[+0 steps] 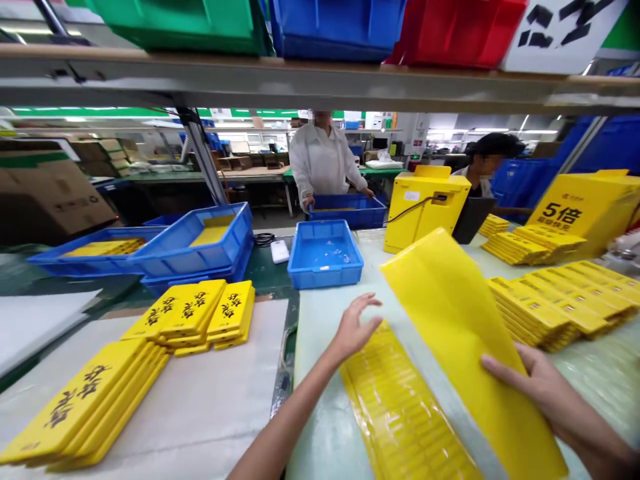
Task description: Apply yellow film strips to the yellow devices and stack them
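Observation:
My right hand (545,383) grips a large plain yellow sheet (465,333) by its right edge, thumb on top. The sheet is held tilted above the bench. My left hand (356,328) is open, fingers curved and apart, just over the far end of a glossy yellow sheet of label-like strips (405,413) lying on the bench. Whether a fingertip touches that sheet I cannot tell. To the right, several stacks of flat yellow packs (530,310) stand beside the held sheet.
Yellow packs with black lettering (83,407) are stacked at left. A blue bin (326,277) stands ahead, with more blue bins (195,250) at back left. A yellow box-shaped device (423,213) has a cable. A shelf (320,90) crosses overhead. Two people are beyond the bench, one holding a bin.

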Demonstrator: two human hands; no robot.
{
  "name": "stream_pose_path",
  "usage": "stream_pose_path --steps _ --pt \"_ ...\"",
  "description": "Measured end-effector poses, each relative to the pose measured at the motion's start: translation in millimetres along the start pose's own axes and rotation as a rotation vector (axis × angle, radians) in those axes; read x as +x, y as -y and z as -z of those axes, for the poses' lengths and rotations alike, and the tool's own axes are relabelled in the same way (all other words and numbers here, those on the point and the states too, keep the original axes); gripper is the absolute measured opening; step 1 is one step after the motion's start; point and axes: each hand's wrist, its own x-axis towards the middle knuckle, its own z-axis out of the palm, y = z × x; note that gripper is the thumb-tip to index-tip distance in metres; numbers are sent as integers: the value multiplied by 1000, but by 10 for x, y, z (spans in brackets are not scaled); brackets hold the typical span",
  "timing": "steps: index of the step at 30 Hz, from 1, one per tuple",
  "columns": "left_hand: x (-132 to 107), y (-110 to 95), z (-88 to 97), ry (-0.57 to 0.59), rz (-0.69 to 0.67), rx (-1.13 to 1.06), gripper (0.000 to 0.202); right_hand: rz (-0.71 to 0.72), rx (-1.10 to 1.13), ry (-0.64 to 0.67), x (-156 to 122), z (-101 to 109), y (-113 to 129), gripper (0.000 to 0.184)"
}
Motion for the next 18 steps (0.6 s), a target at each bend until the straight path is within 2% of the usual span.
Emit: stream_pose_path --steps 2,4,5,6,8,10,11,13,14,16,18 --pt "46 -123 -93 -14 -15 -144 45 -18 -32 122 -29 -181 -152 59" --pt "-4 -244 -126 7 -7 -253 59 9 -90 237 2 -346 -294 59" --pt "-57 -298 -131 -5 10 -295 63 66 -143 224 35 -414 -336 60" --pt "-121 -349 -135 -47 35 -326 65 159 -212 148 77 -471 -347 62" --pt "-265 -455 -147 -159 105 -360 61 456 -376 -151 163 -567 -264 63" --pt "-399 -576 -174 -234 167 -372 53 822 -489 -418 226 -668 -49 50" --pt "-458 -643 -196 -231 181 -375 51 985 -510 -443 244 -731 93 39" --pt "-555 -777 -251 -190 183 -402 53 1213 -497 -311 254 -884 398 23" --pt "-594 -840 -282 -175 175 -414 55 1264 -473 -224 252 -968 544 21" --pt "-655 -949 -338 -154 153 -421 57 1279 -434 -108 251 -1126 790 20" --pt "-691 -1031 -372 -162 117 -398 53 1239 -422 -51 267 -1238 955 16"
